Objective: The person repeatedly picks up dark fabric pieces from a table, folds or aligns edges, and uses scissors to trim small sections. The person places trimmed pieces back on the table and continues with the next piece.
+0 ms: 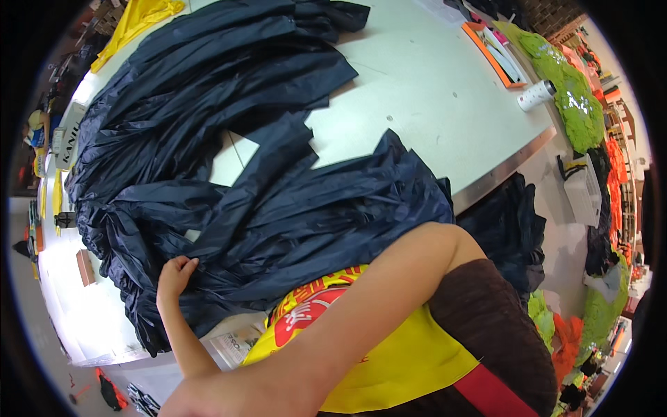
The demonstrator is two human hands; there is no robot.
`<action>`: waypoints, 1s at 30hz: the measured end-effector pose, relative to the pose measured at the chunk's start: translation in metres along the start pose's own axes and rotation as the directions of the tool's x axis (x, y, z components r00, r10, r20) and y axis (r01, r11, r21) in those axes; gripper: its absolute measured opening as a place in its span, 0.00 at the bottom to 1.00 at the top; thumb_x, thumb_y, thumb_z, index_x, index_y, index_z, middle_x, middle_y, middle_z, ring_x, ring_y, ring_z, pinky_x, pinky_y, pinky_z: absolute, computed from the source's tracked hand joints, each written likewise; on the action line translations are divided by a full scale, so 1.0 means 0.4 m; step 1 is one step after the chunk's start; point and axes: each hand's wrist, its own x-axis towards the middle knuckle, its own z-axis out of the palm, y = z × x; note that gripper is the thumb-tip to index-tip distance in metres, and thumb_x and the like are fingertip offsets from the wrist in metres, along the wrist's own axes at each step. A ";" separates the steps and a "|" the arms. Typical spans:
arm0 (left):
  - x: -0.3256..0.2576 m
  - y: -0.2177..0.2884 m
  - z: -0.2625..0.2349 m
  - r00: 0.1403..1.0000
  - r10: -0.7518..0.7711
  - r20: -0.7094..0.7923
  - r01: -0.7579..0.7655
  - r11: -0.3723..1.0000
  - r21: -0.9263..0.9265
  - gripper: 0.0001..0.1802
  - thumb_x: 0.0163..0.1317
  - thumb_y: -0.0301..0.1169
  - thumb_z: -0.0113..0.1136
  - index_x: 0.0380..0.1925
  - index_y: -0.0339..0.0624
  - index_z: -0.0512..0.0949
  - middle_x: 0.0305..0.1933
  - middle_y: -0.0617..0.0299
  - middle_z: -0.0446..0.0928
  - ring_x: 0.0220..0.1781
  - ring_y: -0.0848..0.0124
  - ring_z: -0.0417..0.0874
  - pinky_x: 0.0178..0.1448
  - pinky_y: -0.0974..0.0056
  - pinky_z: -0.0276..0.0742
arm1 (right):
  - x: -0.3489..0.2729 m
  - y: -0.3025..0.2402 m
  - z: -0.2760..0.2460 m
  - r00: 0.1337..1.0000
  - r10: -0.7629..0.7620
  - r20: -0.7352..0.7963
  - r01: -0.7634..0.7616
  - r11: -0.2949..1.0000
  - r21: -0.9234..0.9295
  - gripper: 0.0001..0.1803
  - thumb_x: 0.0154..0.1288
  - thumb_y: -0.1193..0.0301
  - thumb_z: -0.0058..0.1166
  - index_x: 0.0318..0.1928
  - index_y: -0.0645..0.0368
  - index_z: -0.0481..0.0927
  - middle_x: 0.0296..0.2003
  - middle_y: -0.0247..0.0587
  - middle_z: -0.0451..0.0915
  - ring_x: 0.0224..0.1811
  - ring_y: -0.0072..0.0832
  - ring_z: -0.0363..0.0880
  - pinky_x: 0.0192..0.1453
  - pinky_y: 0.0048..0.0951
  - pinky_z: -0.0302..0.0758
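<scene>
The left hand (176, 280) is resting at the near left part of a large spread of dark blue cloth (326, 208), its fingers (183, 263) curling in close together against a fold; I can't tell whether they are pinching the cloth or only pressing on it. The bare right arm (368, 306) is bending at the elbow and crossing the near side of the scene toward the left, its forearm passing in front of the left one; the right hand is falling outside the view, so I can't tell how it is gripping. The dark blue cloth is covering much of the left and near parts of a pale table (417, 97), sprawling in crumpled folds, with patches of tabletop showing through its gaps. More dark cloth (504, 226) is lying past the table's right edge. At the far right, an orange tray (485, 57) is holding flat items, and a white cylinder (535, 96) with a dark end is lying near it. Beyond these, a lime-green bundle (570, 90) is sitting on the right. A yellow cloth (135, 28) is lying at the far left, and a small brown block (85, 267) is resting on the left. A yellow apron (410, 354) is covering the person's front.
</scene>
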 end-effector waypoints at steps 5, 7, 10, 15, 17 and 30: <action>-0.010 0.197 -0.035 0.953 0.194 -0.233 -0.135 0.959 0.249 0.16 0.53 0.43 0.60 0.29 0.40 0.80 0.28 0.51 0.78 0.34 0.55 0.79 0.37 0.56 0.72 | -0.028 -0.064 0.106 0.984 0.166 -0.061 -0.167 0.986 -0.007 0.30 0.45 0.42 0.64 0.30 0.59 0.80 0.24 0.30 0.77 0.23 0.17 0.67 0.22 0.19 0.57; 0.032 0.318 -0.021 0.864 0.325 -0.384 -0.302 0.946 0.121 0.16 0.56 0.40 0.58 0.37 0.39 0.78 0.34 0.52 0.79 0.38 0.58 0.79 0.41 0.58 0.73 | -0.034 -0.042 0.107 0.987 0.152 -0.058 -0.151 0.988 0.014 0.24 0.49 0.47 0.64 0.26 0.56 0.78 0.19 0.27 0.71 0.18 0.15 0.64 0.20 0.18 0.54; 0.161 0.450 0.071 0.755 0.453 -0.473 -0.470 0.878 0.090 0.18 0.55 0.40 0.61 0.40 0.39 0.78 0.42 0.51 0.78 0.47 0.55 0.78 0.50 0.59 0.73 | -0.048 0.006 0.078 0.998 -0.029 -0.062 0.026 0.998 -0.049 0.19 0.52 0.55 0.63 0.32 0.57 0.77 0.22 0.28 0.72 0.20 0.14 0.65 0.22 0.17 0.59; 0.274 0.579 0.233 0.688 0.607 -0.398 -0.477 0.791 0.382 0.20 0.46 0.39 0.67 0.38 0.43 0.75 0.37 0.56 0.76 0.40 0.56 0.79 0.41 0.54 0.76 | -0.186 0.024 -0.004 0.957 -0.160 -0.244 0.086 0.953 -0.289 0.17 0.55 0.71 0.62 0.45 0.60 0.77 0.35 0.35 0.79 0.29 0.11 0.74 0.27 0.12 0.65; 0.317 0.558 0.282 0.708 0.584 -0.397 -0.468 0.809 0.355 0.14 0.52 0.37 0.63 0.34 0.41 0.75 0.37 0.54 0.76 0.40 0.54 0.79 0.40 0.54 0.76 | -0.275 0.037 -0.044 0.766 -0.349 -0.540 0.068 0.879 -0.472 0.16 0.54 0.74 0.62 0.45 0.59 0.79 0.36 0.36 0.79 0.32 0.12 0.75 0.32 0.13 0.70; -0.051 0.543 0.072 0.218 0.965 -0.148 -0.967 0.234 0.102 0.12 0.65 0.26 0.50 0.45 0.31 0.72 0.36 0.50 0.76 0.38 0.58 0.74 0.47 0.63 0.69 | -0.541 0.072 -0.125 0.183 -0.966 -0.183 -0.799 -0.038 -0.600 0.52 0.40 0.69 0.69 0.66 0.59 0.53 0.60 0.60 0.63 0.48 0.46 0.77 0.51 0.35 0.75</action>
